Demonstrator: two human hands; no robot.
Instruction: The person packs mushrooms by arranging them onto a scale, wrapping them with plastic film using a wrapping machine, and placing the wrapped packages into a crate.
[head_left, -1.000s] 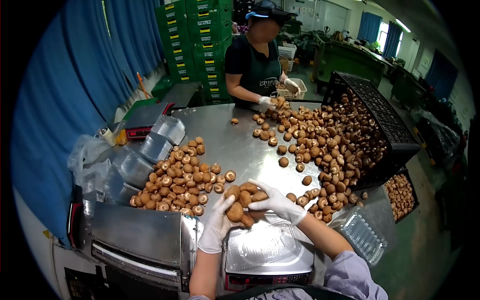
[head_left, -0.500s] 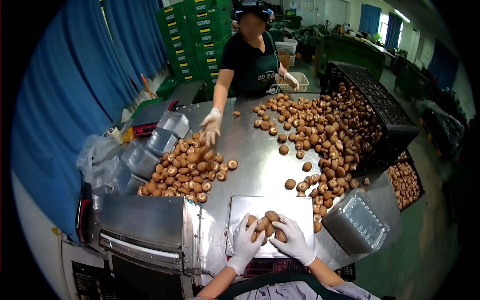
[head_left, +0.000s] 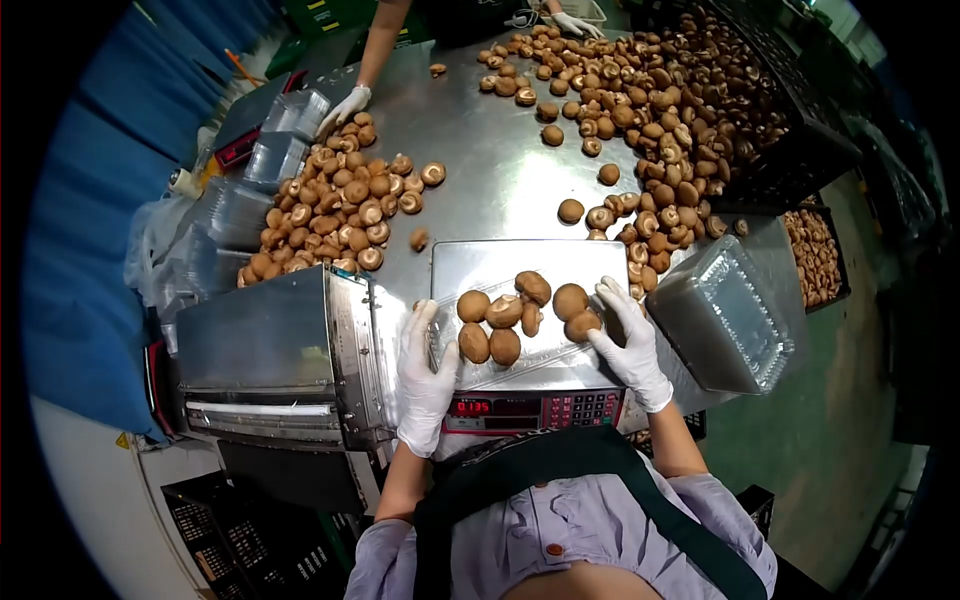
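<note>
Several brown shiitake mushrooms [head_left: 503, 312] lie spread out on the metal plate of a digital scale [head_left: 560, 375], whose red display is lit. My left hand [head_left: 425, 380], in a white glove, is at the plate's left edge, fingers stretched and apart, holding nothing. At the right side, my gloved right hand [head_left: 635, 350] has its fingers spread, with the thumb close to a pair of mushrooms [head_left: 576, 314]; whether it touches them I cannot tell. A single blurred mushroom [head_left: 419, 239] is just beyond the plate's upper left corner.
A mushroom pile [head_left: 345, 200] sits at the left, where a co-worker's gloved hand [head_left: 345, 108] reaches. More mushrooms [head_left: 690, 130] spill from a black crate [head_left: 800, 150] at right. Clear plastic trays [head_left: 725, 315] stand stacked nearby. A metal machine [head_left: 255, 335] adjoins my left.
My hands have let go of the clustered mushrooms and moved apart to the plate's sides. The mushrooms now lie spread out. My view has tipped downward, and the co-worker's hand is at the left pile's far edge.
</note>
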